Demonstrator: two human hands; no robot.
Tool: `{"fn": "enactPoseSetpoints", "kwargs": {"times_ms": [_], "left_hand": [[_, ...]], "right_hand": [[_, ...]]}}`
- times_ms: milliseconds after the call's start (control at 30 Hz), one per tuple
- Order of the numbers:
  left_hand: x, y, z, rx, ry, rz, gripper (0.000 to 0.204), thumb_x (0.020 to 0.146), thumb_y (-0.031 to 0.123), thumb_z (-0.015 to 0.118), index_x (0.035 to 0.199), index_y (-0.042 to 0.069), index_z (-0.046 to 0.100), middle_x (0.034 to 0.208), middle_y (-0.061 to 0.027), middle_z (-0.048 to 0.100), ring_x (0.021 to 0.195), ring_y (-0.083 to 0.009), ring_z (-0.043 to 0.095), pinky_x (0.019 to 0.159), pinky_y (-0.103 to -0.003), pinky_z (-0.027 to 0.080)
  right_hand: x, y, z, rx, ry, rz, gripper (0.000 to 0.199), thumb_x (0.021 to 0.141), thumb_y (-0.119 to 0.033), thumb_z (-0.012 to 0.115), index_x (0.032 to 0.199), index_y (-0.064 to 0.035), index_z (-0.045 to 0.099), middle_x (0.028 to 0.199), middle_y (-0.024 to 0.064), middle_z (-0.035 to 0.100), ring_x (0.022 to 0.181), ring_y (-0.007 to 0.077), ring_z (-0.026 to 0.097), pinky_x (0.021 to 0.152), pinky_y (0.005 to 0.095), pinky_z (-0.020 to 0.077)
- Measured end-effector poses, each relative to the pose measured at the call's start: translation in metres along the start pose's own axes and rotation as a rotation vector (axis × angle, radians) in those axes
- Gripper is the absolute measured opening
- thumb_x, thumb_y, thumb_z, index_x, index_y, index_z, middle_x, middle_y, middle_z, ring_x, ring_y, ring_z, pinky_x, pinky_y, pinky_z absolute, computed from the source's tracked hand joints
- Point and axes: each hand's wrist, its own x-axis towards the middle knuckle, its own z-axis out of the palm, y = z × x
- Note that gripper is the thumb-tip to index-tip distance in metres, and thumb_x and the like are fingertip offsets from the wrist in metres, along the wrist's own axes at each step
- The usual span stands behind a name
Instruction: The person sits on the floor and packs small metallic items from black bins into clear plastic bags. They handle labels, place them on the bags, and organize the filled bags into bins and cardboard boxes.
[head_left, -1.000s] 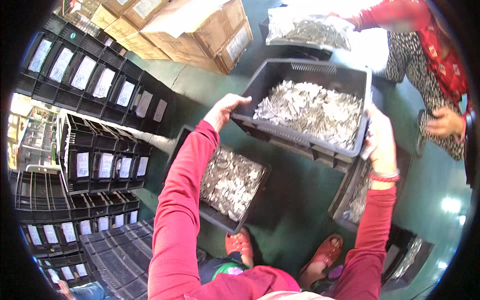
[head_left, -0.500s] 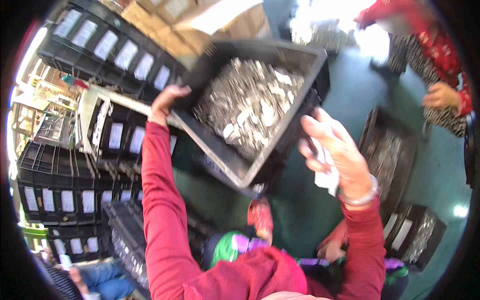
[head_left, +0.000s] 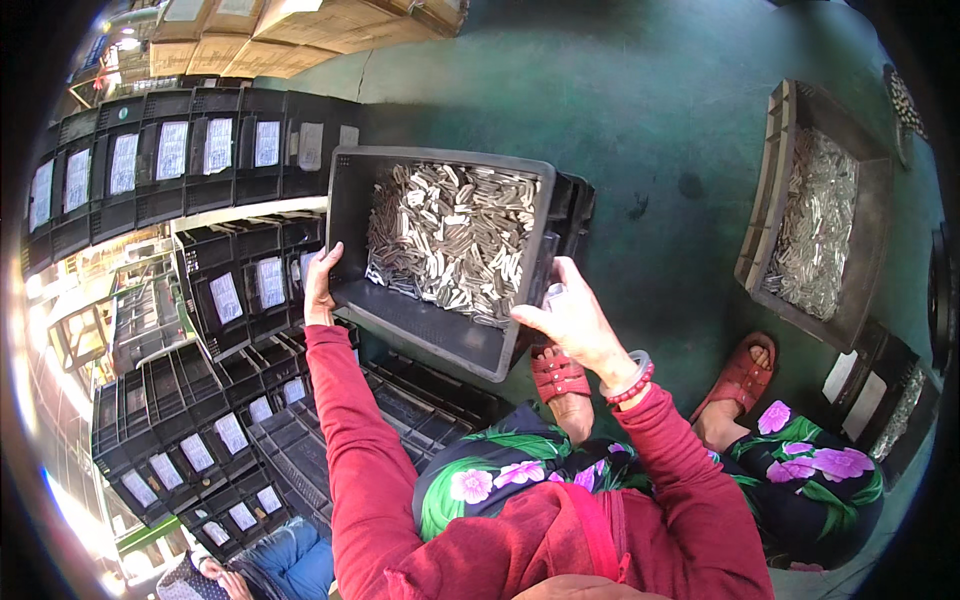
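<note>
A black plastic crate (head_left: 430, 345) holds a heap of small flat grey and silver pieces (head_left: 450, 240), apparently metal. It sits tilted in view, with another black crate (head_left: 575, 215) partly showing beneath it. My left hand (head_left: 318, 285) grips the crate's left rim, fingers curled over the edge. At the near right corner my right hand (head_left: 575, 315) is closed, its thumb against the rim. A bit of crumpled white paper (head_left: 555, 292) shows between its thumb and fingers; the rest is hidden by the hand.
Stacked black crates with white labels (head_left: 190, 150) line the left side. Cardboard boxes (head_left: 300, 45) stand at the far left. Rightward on the green floor is a crate of shiny pieces (head_left: 820, 220), with another crate (head_left: 885, 400) nearer. A seated person's jeans (head_left: 295, 560) show at lower left.
My view has swung, so the crate appears straighter and lower. My right hand has come to the crate's right rim with the white paper; my left hand stays on the left rim.
</note>
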Motion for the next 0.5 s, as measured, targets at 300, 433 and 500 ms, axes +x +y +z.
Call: {"fn": "enactPoseSetpoints", "kwargs": {"times_ms": [300, 433, 500], "left_hand": [[0.009, -0.021, 0.013, 0.522, -0.004, 0.263, 0.06, 0.095, 0.042, 0.039, 0.132, -0.006, 0.037, 0.135, -0.0148, 0.043, 0.128, -0.0214, 0.036, 0.106, -0.029, 0.024], [0.013, -0.027, -0.014, 0.574, 0.0, 0.513, 0.051, 0.098, 0.034, 0.032, 0.13, -0.004, 0.041, 0.133, -0.0153, 0.044, 0.117, -0.0244, 0.044, 0.098, -0.033, 0.031], [0.022, 0.011, 0.004, 0.747, 0.251, 0.777, 0.047, 0.098, 0.031, 0.031, 0.128, -0.004, 0.043, 0.131, -0.0157, 0.046, 0.113, -0.0262, 0.046, 0.095, -0.035, 0.033]], "right_hand": [[-0.007, -0.001, -0.016, -0.25, 0.022, 0.135, 0.058, 0.073, -0.03, 0.074, 0.11, 0.0049, 0.045, 0.077, 0.0127, 0.053, 0.077, 0.016, 0.052, 0.068, 0.0352, 0.0443], [-0.002, -0.063, -0.044, -0.729, 0.066, -0.082, 0.039, 0.081, -0.039, 0.063, 0.092, -0.0012, 0.064, 0.085, 0.0133, 0.062, 0.071, 0.0181, 0.06, 0.067, 0.0312, 0.0485], [0.025, -0.102, -0.077, -0.389, 0.267, -0.188, 0.034, 0.084, -0.03, 0.063, 0.1, 0.0, 0.061, 0.085, 0.0071, 0.065, 0.075, 0.0161, 0.06, 0.063, 0.03, 0.0488]]}}
